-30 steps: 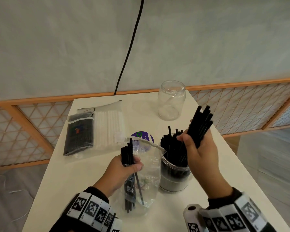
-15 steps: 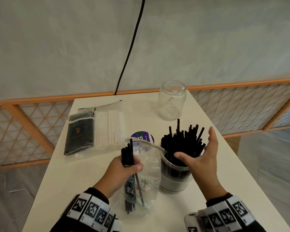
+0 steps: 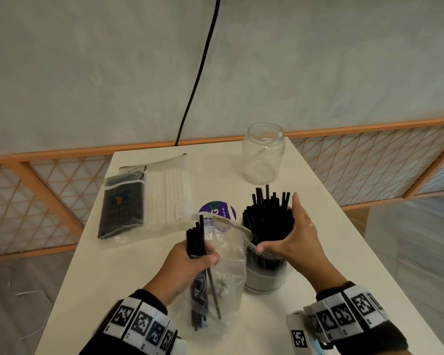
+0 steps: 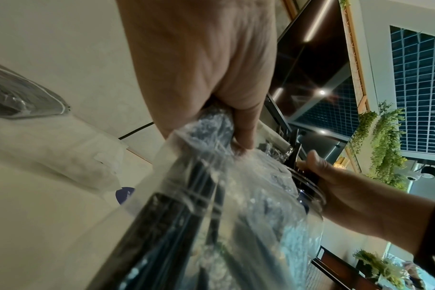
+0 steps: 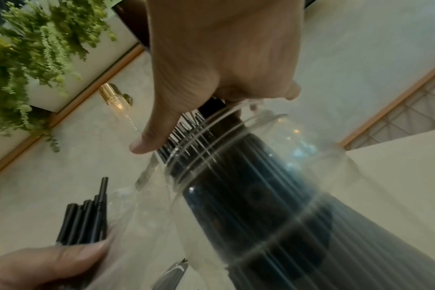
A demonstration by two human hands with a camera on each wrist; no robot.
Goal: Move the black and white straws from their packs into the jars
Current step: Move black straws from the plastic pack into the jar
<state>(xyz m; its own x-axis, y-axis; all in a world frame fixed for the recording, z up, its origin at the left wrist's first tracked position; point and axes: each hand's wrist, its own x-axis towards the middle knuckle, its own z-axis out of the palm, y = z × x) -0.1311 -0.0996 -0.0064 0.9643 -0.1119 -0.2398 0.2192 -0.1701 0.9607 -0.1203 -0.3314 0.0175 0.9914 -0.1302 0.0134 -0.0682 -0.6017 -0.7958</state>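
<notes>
Gripping an open pack [image 3: 223,265] of black straws [image 3: 195,237], left hand [image 3: 187,265], right hand [image 3: 292,239] spread wide around straw-filled jar [image 3: 264,272]

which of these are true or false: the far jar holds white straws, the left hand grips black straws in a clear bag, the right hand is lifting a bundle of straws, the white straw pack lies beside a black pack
1. The far jar holds white straws. False: it looks empty.
2. The left hand grips black straws in a clear bag. True.
3. The right hand is lifting a bundle. False: it is open against the straws standing in the near jar.
4. The white straw pack lies beside a black pack. True.
</notes>
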